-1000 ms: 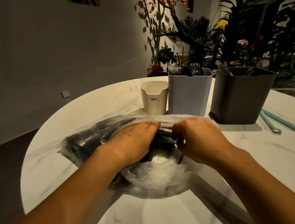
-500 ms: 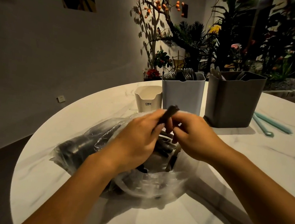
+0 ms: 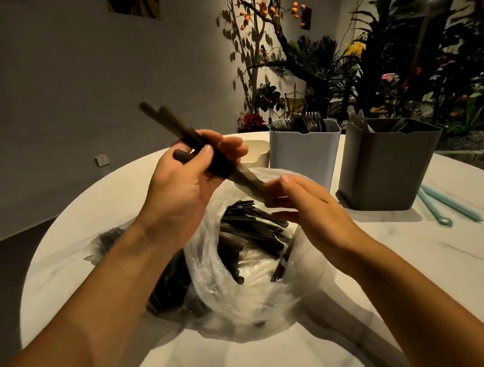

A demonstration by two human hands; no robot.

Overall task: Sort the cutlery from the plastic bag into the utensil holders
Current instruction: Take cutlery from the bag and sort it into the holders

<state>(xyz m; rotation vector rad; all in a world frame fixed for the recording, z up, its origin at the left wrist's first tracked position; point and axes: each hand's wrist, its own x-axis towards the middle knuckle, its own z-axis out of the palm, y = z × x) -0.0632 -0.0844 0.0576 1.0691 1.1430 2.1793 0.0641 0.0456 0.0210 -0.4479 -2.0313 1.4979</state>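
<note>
From the head camera, the left hand (image 3: 189, 174) is up above the table, fingers and thumb clamped round a small bundle of dark-handled cutlery (image 3: 207, 155), handles poking up and to the left, the pale blade ends slanting down to the right. The right hand (image 3: 307, 209) meets those ends, fingers loosely curled, fingertips touching or just beside the tips; whether it truly pinches them, I cannot tell. Beneath both hands sits the clear plastic bag (image 3: 224, 278), crumpled on the white marbled round table (image 3: 403, 292), its mouth gaping upward with more dark pieces (image 3: 254, 227) piled inside. Behind the bag stand the holders: a small cream holder (image 3: 256, 154), mostly hidden by the left hand's fingers, a pale grey holder (image 3: 301, 151) with metal utensil heads showing over its rim, and a dark grey holder (image 3: 384, 166) to the right, a few pieces leaning inside. Two teal straws (image 3: 443, 206) lie flat on the table just right of the dark holder.
</note>
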